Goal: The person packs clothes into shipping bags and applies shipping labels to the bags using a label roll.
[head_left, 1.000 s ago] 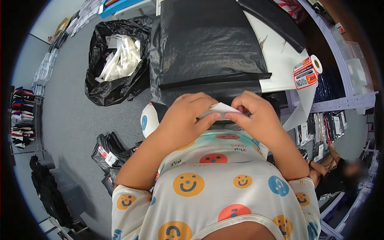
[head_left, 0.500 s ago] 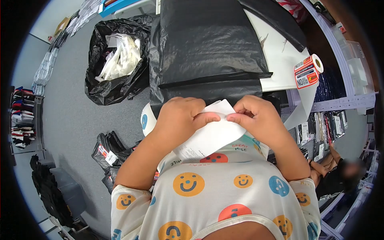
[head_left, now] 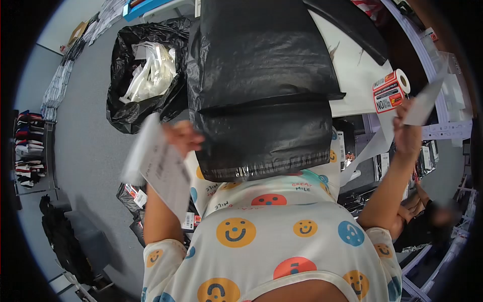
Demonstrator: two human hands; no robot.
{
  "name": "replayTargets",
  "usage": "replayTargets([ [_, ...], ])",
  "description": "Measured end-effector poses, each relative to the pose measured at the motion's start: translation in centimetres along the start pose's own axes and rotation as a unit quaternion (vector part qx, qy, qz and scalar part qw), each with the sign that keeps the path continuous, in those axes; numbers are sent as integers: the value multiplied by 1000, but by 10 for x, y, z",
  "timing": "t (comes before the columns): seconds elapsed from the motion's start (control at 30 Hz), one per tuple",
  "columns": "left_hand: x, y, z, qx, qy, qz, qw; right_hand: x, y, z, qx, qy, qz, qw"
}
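Note:
My left hand (head_left: 182,137), smeared by motion, is out to the left and holds a white printed shipping label (head_left: 165,168) that hangs over my forearm. My right hand (head_left: 408,132) is raised on the right beside the sticker roll (head_left: 390,91), gripping a plain white strip of backing paper (head_left: 427,100). Between my hands a large black poly mailer (head_left: 261,60) lies across the table edge and my lap. Its flap end with a shiny strip (head_left: 266,168) faces me.
A black bin bag (head_left: 121,95) with white scraps inside stands on the floor at left. Packed black parcels (head_left: 132,196) lie by my left arm. A white table (head_left: 352,95) is under the mailer. At lower right another person (head_left: 417,221) sits near shelving.
My hands, which were together on the white label sheet, have moved far apart. The printed label is now in my left hand and the plain strip in my right. The mailer's flap end is uncovered.

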State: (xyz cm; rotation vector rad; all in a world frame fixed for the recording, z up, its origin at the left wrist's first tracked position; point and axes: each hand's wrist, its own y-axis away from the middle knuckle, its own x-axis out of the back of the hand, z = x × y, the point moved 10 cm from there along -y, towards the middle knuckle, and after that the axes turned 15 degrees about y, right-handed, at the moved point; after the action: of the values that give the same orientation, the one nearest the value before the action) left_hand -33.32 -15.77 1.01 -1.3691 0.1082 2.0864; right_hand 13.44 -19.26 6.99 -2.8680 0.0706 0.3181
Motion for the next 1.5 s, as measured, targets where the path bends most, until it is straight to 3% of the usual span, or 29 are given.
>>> replayTargets([
  [0.03, -7, -9, -21, 17, 5, 42, 999, -19, -3, 17, -29, 24, 39, 999],
  [0.07, -6, -19, -39, 16, 56, 4, 998, -43, -9, 35, -38, -23, 9, 999],
  [0.1, 3, -28, -53, 30, 80, 30, 996, -67, -16, 49, -47, -70, -23, 996],
  [0.2, 15, -50, -67, 5, 107, 121, 987, -119, -35, 80, -120, -17, -19, 992],
  [0.3, 30, -58, -67, -19, 131, 193, 972, -128, -55, 120, -161, 28, -29, 986],
  [0.57, 50, -51, -55, -112, 171, 245, 948, -119, -66, 151, -228, 186, -11, 956],
  [0.87, 49, -48, -52, -117, 131, 234, 956, -122, -67, 153, -241, 291, -61, 924],
  [0.97, 50, -49, -53, -118, 128, 236, 956, -118, -68, 156, -241, 269, -40, 932],
  [1.5, 45, -50, -53, -112, 109, 232, 960, -120, -73, 147, -201, 458, -34, 865],
])
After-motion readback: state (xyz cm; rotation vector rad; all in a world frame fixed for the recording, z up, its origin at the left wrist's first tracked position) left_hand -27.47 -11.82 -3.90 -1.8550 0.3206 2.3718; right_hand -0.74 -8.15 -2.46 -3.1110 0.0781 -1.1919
